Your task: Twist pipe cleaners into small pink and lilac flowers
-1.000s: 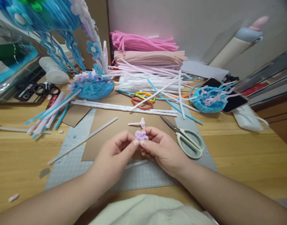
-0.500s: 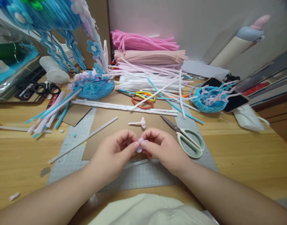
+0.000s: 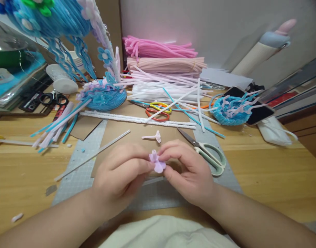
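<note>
A small lilac pipe-cleaner flower [image 3: 158, 166] is held up between both hands, its petals spread. My left hand [image 3: 124, 168] pinches it from the left, fingers curled. From the right, my right hand [image 3: 187, 170] grips its edge between thumb and fingertips. Just beyond them a pale pink pipe-cleaner flower with a stem [image 3: 157, 136] lies on a brown cardboard sheet [image 3: 114, 137]. Scissors with pale green handles [image 3: 211, 158] rest partly open to the right of my right hand. A clear glue stick [image 3: 96, 153] lies slantwise at the left.
Bundles of pink pipe cleaners [image 3: 160, 48] and white ones [image 3: 163, 91] are stacked at the back. Red-and-yellow-handled scissors [image 3: 158, 115] lie before them. A blue jellyfish-like craft [image 3: 57, 20] hangs at upper left. A blue fuzzy piece [image 3: 230, 110] sits right, by a phone [image 3: 261, 112].
My left hand has turned so its back faces up, and my right hand's fingers have opened out a little. The lilac flower has tilted, showing more of its petals.
</note>
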`<state>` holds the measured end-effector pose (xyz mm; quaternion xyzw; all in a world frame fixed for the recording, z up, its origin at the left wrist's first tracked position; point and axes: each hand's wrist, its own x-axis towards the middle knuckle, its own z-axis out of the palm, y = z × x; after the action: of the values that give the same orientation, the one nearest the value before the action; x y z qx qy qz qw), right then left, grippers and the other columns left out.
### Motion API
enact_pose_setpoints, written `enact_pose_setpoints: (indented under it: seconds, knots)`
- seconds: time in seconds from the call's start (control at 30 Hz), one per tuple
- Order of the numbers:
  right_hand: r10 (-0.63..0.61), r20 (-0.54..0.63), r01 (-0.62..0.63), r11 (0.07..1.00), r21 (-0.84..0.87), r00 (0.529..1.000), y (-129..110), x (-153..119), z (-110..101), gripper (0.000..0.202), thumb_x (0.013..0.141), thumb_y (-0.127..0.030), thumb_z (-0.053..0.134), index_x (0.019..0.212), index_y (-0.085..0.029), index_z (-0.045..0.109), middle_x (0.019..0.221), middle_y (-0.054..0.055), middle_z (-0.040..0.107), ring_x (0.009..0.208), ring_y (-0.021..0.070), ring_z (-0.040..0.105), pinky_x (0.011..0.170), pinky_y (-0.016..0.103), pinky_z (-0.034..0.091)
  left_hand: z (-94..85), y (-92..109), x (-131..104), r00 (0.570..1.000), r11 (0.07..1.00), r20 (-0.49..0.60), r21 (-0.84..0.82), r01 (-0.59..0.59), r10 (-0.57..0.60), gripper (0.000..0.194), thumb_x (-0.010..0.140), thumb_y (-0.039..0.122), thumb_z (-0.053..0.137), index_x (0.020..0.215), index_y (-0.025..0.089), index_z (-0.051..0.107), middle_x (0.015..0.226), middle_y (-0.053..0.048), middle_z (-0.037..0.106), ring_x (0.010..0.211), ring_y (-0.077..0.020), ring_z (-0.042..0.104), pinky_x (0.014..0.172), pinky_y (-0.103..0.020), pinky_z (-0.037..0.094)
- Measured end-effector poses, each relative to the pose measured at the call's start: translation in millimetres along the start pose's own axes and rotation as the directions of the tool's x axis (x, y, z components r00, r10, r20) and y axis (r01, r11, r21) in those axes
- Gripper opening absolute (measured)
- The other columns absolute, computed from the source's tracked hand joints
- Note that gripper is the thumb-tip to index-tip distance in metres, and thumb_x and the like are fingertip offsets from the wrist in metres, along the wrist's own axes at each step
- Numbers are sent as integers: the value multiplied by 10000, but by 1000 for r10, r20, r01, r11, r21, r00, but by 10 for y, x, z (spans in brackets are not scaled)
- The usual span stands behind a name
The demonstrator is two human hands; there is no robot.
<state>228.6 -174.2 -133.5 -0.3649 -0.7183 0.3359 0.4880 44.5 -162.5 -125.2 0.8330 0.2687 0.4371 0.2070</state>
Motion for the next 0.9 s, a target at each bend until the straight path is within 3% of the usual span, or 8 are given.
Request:
enact_pose_setpoints:
  seconds: [0.1, 0.3, 0.47, 0.57, 0.63, 0.73, 0.8, 0.9]
  knots:
    - [-85, 18, 86, 995, -43, 996, -29, 4, -46, 221, 735, 1, 567, 877, -168, 581, 857, 48, 598, 826, 149, 574, 762, 289, 460, -49, 25, 18, 992, 990, -22, 67, -120, 122, 228, 727, -8, 621, 872, 168, 613, 849, -48, 626, 804, -171, 594, 731, -336, 501]
    - [-169, 73, 173, 984, -49, 983, -24, 2, -91, 205, 782, -23, 568, 942, -148, 600, 875, 71, 596, 822, 151, 571, 737, 287, 468, -56, 53, 50, 992, 988, -46, 106, -112, 117, 167, 739, 19, 617, 795, 176, 597, 780, -44, 622, 763, -171, 599, 707, -330, 508]
    - [-175, 85, 179, 983, -41, 981, -20, -13, -100, 199, 797, -15, 558, 936, -139, 627, 863, 80, 601, 788, 147, 573, 699, 279, 470, -7, 12, 11, 1000, 1000, 18, 12, 20, -20, 311, 744, -3, 608, 991, 184, 577, 947, -60, 634, 888, -169, 591, 786, -315, 486]
    - [-137, 56, 140, 989, -50, 989, -21, -10, -79, 179, 800, -20, 568, 908, -146, 637, 843, 66, 601, 777, 135, 572, 694, 260, 464, 67, -2, -20, 979, 970, 64, -136, 203, -196, 278, 790, 31, 573, 998, 215, 582, 938, -33, 654, 896, -155, 598, 801, -289, 476]
    - [-65, 26, 66, 996, -52, 998, -19, -2, -56, 140, 801, -38, 573, 866, -149, 628, 809, 51, 601, 763, 132, 569, 698, 258, 459, 117, 8, -26, 915, 873, 72, -278, 400, -397, 181, 803, 85, 587, 924, 219, 610, 873, -13, 663, 834, -147, 611, 757, -268, 482]
    - [117, 16, -117, 993, -7, 993, -4, 4, -19, 74, 817, -98, 554, 807, -155, 601, 763, 38, 592, 724, 141, 562, 672, 273, 458, 168, 36, 5, 721, 568, 171, -506, 649, -672, 55, 788, 174, 632, 839, 196, 629, 767, 6, 651, 691, -122, 598, 627, -225, 488]
    - [251, 38, -252, 967, 32, 967, 15, -1, 2, 70, 832, -149, 539, 790, -160, 594, 749, 34, 588, 699, 147, 561, 641, 278, 457, 183, 44, 41, 620, 378, 269, -596, 708, -737, 42, 774, 195, 647, 809, 179, 630, 705, 21, 631, 610, -96, 565, 558, -194, 475]
    - [386, 48, -388, 920, 55, 921, 41, -14, 24, 84, 839, -213, 545, 789, -170, 598, 737, 26, 592, 680, 150, 561, 622, 279, 455, 193, 29, 83, 552, 235, 346, -645, 727, -759, 78, 746, 196, 674, 799, 166, 624, 692, 31, 615, 595, -83, 558, 563, -189, 486]
